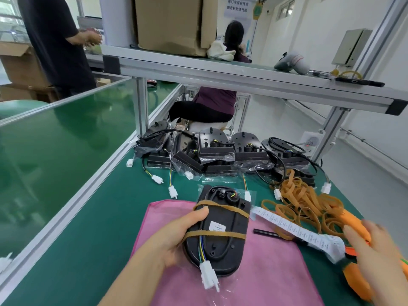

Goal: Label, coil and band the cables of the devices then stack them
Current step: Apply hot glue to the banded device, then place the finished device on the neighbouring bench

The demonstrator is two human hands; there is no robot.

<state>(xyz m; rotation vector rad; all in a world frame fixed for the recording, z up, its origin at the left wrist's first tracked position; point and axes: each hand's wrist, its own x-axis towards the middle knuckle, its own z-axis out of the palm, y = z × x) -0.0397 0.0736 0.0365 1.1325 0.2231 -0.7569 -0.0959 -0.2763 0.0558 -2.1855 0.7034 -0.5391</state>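
While the left hand (176, 237) grips it from the left side, thumb curled over the top face and fingers wrapped beneath, the one black oval plastic device (223, 219) is held just above a pink mesh cloth (265, 272) near the front edge of the green-matted table (99, 228). Its ribbed underside faces up. Its long axis runs from the front edge toward the back edge, the far end leaning slightly right. Two tan rubber bands (220, 234) cross it, with one small white label (217, 227) stuck between them. One white plastic connector (209, 274) on coloured wires hangs off its near end. The right hand (379, 255), blurred, has its fingers stretched out and spread over an orange-handled tool (355, 281) at the right edge; whether it touches the tool cannot be told. Between the two hands lie one long white strip of printed labels (293, 228) and one thin black pen (265, 232). A loose heap of tan rubber bands (304, 202) lies beyond them. Along the back edge at least five more black devices in clear bags (216, 146) lie crowded together, their white connectors trailing toward the front.
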